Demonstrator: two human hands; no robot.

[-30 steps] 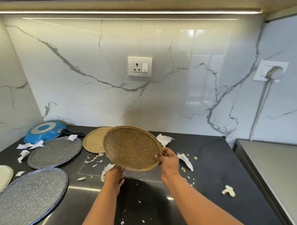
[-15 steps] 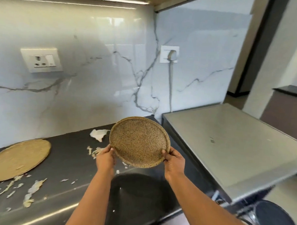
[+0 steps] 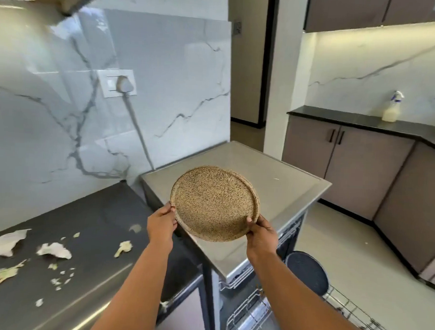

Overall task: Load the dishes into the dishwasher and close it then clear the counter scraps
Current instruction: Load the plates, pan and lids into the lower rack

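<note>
Plate: speckled tan plate [image 3: 214,206] held tilted above the steel dishwasher top [image 3: 280,177].
Hands: left hand [image 3: 162,224] and right hand [image 3: 261,232] pinch opposite rims, fingers curled.
Rack: dark plate [image 3: 306,272] stands in wire rack [image 3: 262,316].
Counter: scraps [image 3: 54,250] litter dark counter [image 3: 94,217].

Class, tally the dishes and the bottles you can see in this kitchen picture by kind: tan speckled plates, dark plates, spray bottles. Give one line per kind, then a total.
Tan speckled plate, held by the left hand and right hand: 1
Dark plate, standing in the dishwasher rack: 1
Spray bottle on the far counter: 1
Total: 3
</note>
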